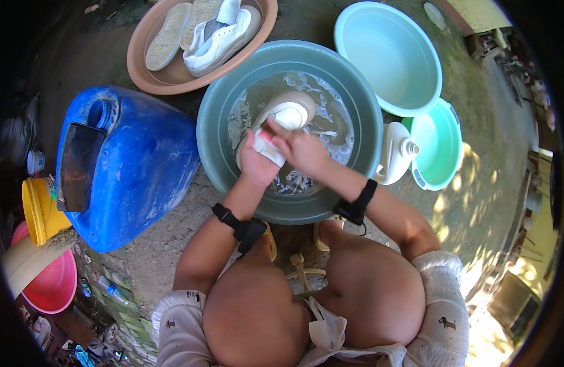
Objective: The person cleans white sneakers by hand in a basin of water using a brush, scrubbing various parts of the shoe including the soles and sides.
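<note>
My left hand (259, 160) grips the tongue end of a wet white shoe (289, 113) over a large grey-green plastic basin (213, 151). My right hand (305, 149) lies at the shoe's opening, its fingers against a small red-and-white thing (266, 135) that is partly covered; whether it is a brush or part of the shoe I cannot tell. Cloudy, foamy water (339, 133) fills the basin's bottom. Behind it, a brown basin (135, 59) holds another white shoe (222, 43) and insoles (168, 36).
A blue jerrycan (140, 160) with a smartphone (81, 167) on it stands left of the basin. To the right are a light-blue basin (387, 59), a white plastic bottle (396, 151) and a mint-green basin (435, 142). A yellow bucket (45, 208) and a pink basin (55, 284) lie far left.
</note>
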